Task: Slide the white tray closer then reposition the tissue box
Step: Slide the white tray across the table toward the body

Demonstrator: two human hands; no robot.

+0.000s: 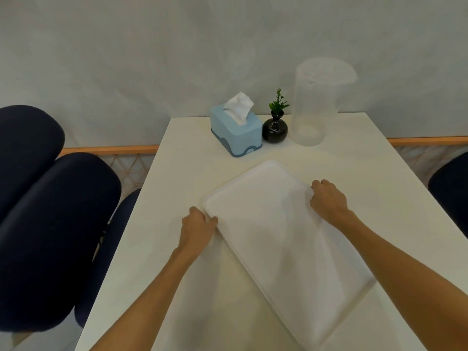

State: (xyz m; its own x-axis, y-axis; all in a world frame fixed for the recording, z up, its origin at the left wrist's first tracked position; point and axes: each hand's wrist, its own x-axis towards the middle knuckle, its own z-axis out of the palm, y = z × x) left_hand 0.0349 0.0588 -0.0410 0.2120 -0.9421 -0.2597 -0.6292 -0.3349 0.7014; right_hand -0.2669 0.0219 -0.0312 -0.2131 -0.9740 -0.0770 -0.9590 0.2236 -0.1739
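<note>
Two hands, my left hand (198,225) and right hand (327,198), clamp white tray (276,231) edges | sliding step underway | next: tissue box (235,133).

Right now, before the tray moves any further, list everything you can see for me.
white tray: one, white, lying skewed at the table's centre, both long edges held
tissue box: one, light blue, far side, tissue sticking out of the top
vase: one, black, with a green sprig, just right of the tissue box
clear pitcher: one, transparent, lidded, right of the vase
table: one, white
chairs: dark navy, left of the table; another at the right edge
left hand: grip shut on the tray's left edge
right hand: grip shut on the tray's right edge
</note>
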